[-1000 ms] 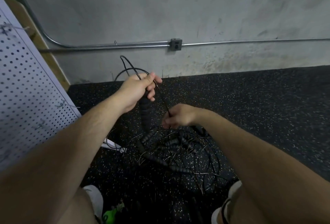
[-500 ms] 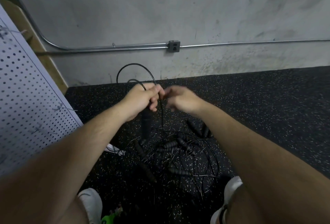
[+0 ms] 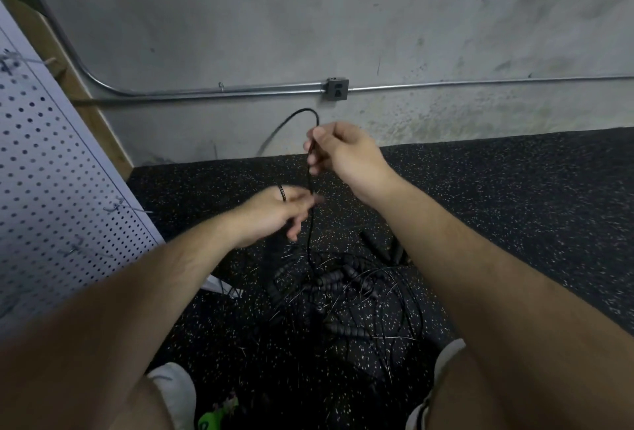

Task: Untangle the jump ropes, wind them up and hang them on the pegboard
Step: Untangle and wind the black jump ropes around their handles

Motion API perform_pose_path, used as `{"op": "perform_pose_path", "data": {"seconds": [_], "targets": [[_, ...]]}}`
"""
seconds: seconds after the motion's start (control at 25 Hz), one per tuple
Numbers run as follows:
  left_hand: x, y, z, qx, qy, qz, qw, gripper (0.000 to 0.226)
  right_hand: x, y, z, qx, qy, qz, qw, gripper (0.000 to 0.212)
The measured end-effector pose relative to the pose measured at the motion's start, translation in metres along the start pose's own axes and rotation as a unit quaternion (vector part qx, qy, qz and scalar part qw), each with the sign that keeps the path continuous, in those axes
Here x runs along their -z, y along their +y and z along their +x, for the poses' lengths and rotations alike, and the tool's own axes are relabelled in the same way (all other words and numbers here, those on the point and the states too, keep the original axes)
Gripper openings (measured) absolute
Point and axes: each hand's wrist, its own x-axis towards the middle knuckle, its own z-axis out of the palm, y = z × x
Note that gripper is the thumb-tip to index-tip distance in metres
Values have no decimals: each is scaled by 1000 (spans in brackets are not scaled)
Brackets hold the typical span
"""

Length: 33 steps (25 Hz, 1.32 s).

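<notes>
Concrete wall (image 3: 343, 18): grey and stained, across the far side.
Rubber floor (image 3: 514, 206): black with pale flecks.
Pegboard (image 3: 51, 189): white and perforated, at far left, with wire hooks (image 3: 133, 210) jutting out, nothing hung on them.
Conduit (image 3: 206, 90): metal pipe running level along the wall.
Jump ropes (image 3: 343, 289): black tangle on the floor between the person's feet. The ribbed handles lie flat, their long axes pointing different ways.
Cord (image 3: 310, 230): one strand rises nearly upright from the tangle, then arcs over the upper hand and bends down to the left.
Right hand (image 3: 346, 155): raised, pinching the cord between thumb and fingers.
Left hand (image 3: 271, 215): lower and motion-blurred. Cord loops cross its knuckles, but whether it grips cannot be told.
Outlet box (image 3: 336, 89): grey, on the conduit.
</notes>
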Motion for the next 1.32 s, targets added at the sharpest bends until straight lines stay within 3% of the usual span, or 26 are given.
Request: {"op": "perform_pose_path", "data": {"seconds": [0.12, 0.2, 0.24, 0.32, 0.4, 0.56, 0.8, 0.92, 1.08, 1.32], "targets": [[-15, 2, -2, 6, -17, 55, 998, 28, 2, -9, 3, 5, 41, 87, 995, 16], [-14, 18, 1, -26, 36, 0, 999, 28, 13, 6, 0, -36, 10, 4, 999, 20], [-11, 28, 3, -40, 64, -38, 996, 28, 19, 17, -5, -68, -47, -78, 994, 28], [0, 43, 4, -63, 96, -100, 988, 27, 22, 36, -16, -139, -211, -242, 937, 34], [8, 50, 4, -78, 95, -125, 984, 27, 18, 54, -20, -165, -274, -314, 894, 28], [13, 54, 5, -98, 104, -173, 974, 28, 20, 77, -9, -82, -105, -386, 913, 13], [17, 47, 8, -105, 124, -184, 969, 29, 25, 73, -5, -83, -112, -363, 922, 14], [18, 36, 9, -80, 139, -133, 978, 25, 25, 61, -1, -58, -69, -302, 949, 12], [12, 23, 9, -37, 126, -53, 990, 19, 18, 46, 3, 20, -36, -343, 939, 16], [10, 20, 10, -15, 136, 39, 990, 15, 16, 34, 1, 0, -30, -260, 965, 14]]}}
